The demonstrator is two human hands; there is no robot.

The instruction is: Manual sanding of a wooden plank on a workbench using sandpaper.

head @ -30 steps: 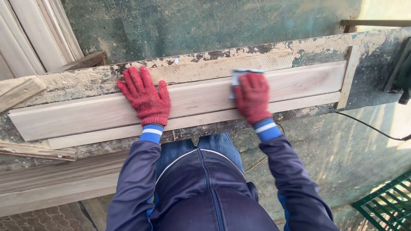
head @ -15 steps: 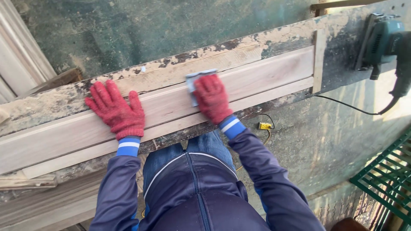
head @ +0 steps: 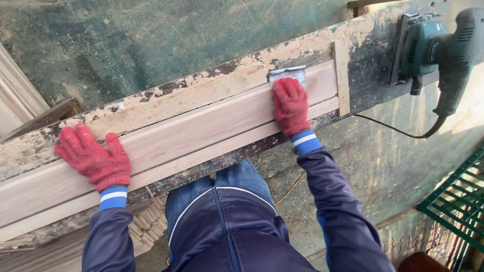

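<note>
A: Dusty green floor, paint-flaked plank table [head: 212, 75]. What's changed?

B: Right hand [head: 291, 104] slid its grey sanding pad [head: 287, 74] toward the pale moulded board's [head: 201, 126] end, fingers pressed on it. Left hand [head: 93, 157] lies flat, fingers spread, farther back.

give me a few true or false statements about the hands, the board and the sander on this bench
1. The right hand presses a pale sanding pad on the board. True.
2. The left hand holds the sander. False: it lies flat, fingers spread, on the board; the sander sits untouched at the bench's right end.
3. Both hands wear red gloves. True.
4. The sander's cord is cut off at the grip. False: it hangs below the bench edge and runs back toward the board.
5. A thin strip lies across the board's right end. True.
</note>
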